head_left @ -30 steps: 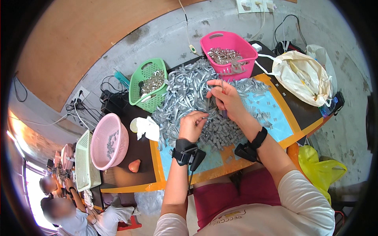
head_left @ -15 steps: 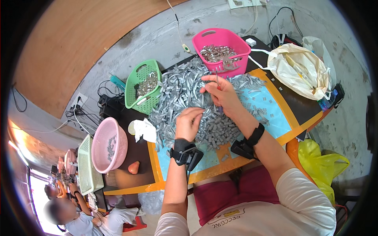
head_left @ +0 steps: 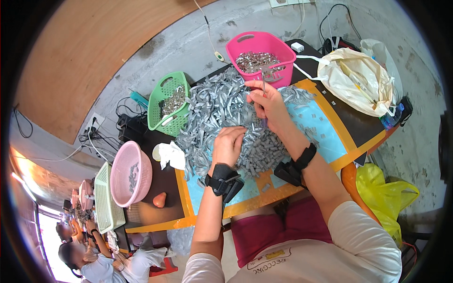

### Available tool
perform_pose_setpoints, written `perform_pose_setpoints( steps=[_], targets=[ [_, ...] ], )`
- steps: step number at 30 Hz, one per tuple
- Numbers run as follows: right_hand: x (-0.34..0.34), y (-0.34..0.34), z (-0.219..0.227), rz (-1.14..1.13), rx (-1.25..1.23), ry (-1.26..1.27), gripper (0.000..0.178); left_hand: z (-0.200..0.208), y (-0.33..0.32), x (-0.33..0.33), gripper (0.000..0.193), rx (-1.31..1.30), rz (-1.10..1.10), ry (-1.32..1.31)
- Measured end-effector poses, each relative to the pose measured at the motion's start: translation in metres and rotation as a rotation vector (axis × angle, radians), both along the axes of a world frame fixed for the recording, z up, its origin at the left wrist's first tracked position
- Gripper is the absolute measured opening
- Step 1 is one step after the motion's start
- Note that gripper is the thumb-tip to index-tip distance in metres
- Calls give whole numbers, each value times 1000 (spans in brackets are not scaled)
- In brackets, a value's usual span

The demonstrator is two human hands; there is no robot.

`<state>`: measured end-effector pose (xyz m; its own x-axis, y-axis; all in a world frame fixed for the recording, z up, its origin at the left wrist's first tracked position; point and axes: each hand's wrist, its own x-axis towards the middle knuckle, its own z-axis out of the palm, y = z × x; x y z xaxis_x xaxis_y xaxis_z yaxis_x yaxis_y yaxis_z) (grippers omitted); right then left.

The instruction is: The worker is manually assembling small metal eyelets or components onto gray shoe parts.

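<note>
A large heap of grey strap-like strips [head_left: 207, 104] covers the middle of the table, with small short grey pieces [head_left: 264, 158] along its near side. My left hand [head_left: 229, 146] is low over the heap, thumb and fingertips pinched together; what they hold is too small to make out. Farther right and a little higher, my right hand [head_left: 271, 106] has its fingers closed around a slim tool [head_left: 264, 86] with a thin metal end and a bit of red. The tool's exact kind is unclear. Both wrists wear black straps with small devices.
Behind the heap stand a pink basket [head_left: 289, 59] and a green basket [head_left: 155, 106], both with shiny metal parts. A pale pink colander [head_left: 146, 188], a white tissue [head_left: 172, 155] and a red object [head_left: 160, 200] lie left. A cream bag [head_left: 349, 70] sits right. People work far left.
The view has shifted slightly. My right hand has moved a little to the right and away from me with the tool; my left hand stays nearly in place, still pinched.
</note>
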<state>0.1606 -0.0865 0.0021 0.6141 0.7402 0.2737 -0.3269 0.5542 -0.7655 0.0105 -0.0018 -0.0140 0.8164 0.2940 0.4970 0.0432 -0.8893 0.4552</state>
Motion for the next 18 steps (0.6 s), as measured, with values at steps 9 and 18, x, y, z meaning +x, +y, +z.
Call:
perform_pose_setpoints(
  steps=[9, 18],
  targets=[
    [-3, 5, -8, 40, 26, -48, 17, 0, -14, 16, 15, 199, -61, 91],
    [-4, 2, -3, 35, -144, -157, 14, 10, -4, 10, 15, -76, 40, -14]
  ],
)
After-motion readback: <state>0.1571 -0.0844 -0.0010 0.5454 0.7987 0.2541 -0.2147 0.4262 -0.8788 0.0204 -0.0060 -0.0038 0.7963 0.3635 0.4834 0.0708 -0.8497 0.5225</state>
